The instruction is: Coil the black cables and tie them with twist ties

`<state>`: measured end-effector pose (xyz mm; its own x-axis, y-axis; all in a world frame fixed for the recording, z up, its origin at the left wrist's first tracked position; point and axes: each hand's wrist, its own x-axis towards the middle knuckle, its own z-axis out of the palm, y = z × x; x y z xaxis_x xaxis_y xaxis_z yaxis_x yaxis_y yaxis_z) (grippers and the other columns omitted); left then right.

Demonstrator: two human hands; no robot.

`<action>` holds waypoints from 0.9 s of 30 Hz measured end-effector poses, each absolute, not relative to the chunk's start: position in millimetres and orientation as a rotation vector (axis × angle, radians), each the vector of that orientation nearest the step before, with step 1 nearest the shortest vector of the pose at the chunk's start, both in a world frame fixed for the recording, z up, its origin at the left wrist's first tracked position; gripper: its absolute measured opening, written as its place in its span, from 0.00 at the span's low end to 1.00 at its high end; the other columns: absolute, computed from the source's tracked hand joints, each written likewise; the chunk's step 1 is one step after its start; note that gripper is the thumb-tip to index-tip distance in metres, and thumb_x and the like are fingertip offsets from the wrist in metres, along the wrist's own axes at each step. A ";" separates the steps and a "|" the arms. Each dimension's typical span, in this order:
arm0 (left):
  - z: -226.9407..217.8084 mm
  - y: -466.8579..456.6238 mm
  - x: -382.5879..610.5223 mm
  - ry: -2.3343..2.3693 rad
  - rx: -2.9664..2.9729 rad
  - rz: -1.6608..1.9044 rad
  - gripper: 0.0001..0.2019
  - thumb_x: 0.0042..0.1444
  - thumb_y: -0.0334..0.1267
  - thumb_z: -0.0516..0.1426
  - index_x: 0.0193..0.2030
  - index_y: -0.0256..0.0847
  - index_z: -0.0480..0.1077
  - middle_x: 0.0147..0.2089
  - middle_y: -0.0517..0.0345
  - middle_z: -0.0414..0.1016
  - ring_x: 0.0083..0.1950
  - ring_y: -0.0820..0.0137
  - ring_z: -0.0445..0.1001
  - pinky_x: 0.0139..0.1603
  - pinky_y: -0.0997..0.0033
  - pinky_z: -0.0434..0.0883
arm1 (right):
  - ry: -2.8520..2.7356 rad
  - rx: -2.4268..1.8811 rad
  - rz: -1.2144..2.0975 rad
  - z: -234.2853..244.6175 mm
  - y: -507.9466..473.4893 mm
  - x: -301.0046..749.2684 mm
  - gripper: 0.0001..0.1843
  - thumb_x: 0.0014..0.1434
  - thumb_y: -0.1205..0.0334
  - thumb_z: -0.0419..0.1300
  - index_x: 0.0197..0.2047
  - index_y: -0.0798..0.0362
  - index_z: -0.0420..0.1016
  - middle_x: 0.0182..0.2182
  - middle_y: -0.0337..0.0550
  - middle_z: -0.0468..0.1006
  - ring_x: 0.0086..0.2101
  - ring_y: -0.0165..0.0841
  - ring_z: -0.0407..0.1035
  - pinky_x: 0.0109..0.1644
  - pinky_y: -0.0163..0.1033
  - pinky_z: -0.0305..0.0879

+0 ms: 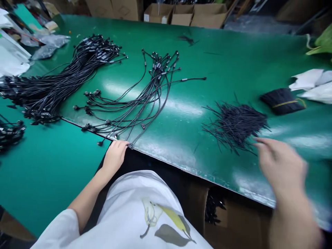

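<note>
While the left hand (115, 157) rests at the near edge of the table, we see its fingers (121, 144) curled lightly over the ends of a fan of black cables (145, 100); whether they pinch the cables or merely press on them, we cannot tell. The right hand (281, 167), blurred by motion, is raised with its fingers (261, 143) spread apart and nothing visible between them. Just ahead of and to the left of those fingers, we note a heap of short black wires (234, 128) on the green-topped table (197, 45). Farther beyond the same fingers, a strapped bundle of black wires (281, 101), tied with a yellow band, lies beside white sheets (310, 81). Well beyond and to the left of the left fingers, we mark a thicker bundle of black cables (52, 86), its connectors massed at both ends, and a smaller clump of cables (10, 133) farther left. Below the right fingers, past the table edge, a cardboard box (233, 221) holds further black parts. As to how matters stand, we find the long cables spread out in the fan and gathered in the thicker bundle, while the short wires lie partly loose in the heap and partly strapped
</note>
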<state>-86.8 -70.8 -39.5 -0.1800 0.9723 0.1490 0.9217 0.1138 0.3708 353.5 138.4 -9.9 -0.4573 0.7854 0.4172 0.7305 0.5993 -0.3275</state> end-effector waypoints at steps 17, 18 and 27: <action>-49.7 -73.6 -140.7 2.068 1.858 0.739 0.15 0.66 0.33 0.45 0.54 0.42 0.68 0.54 0.50 0.72 0.57 0.63 0.70 0.59 0.60 0.68 | -2.829 -0.366 -0.095 -48.9 152.8 89.0 0.15 0.69 0.66 0.45 0.46 0.56 0.73 0.49 0.53 0.74 0.49 0.38 0.66 0.52 0.43 0.63; -48.9 -66.1 -148.7 2.053 1.858 0.775 0.15 0.66 0.33 0.45 0.53 0.42 0.69 0.53 0.50 0.73 0.56 0.64 0.71 0.59 0.61 0.68 | -2.823 -0.392 -0.086 -46.5 153.4 89.8 0.15 0.69 0.66 0.45 0.46 0.56 0.73 0.47 0.53 0.74 0.47 0.38 0.67 0.50 0.42 0.64; -40.7 -5.9 -166.7 1.931 1.951 0.760 0.13 0.64 0.40 0.49 0.48 0.41 0.71 0.50 0.50 0.73 0.53 0.62 0.71 0.57 0.59 0.69 | -2.740 -0.847 -0.055 -33.0 188.6 122.0 0.14 0.67 0.64 0.48 0.47 0.55 0.73 0.45 0.53 0.75 0.43 0.39 0.69 0.44 0.39 0.66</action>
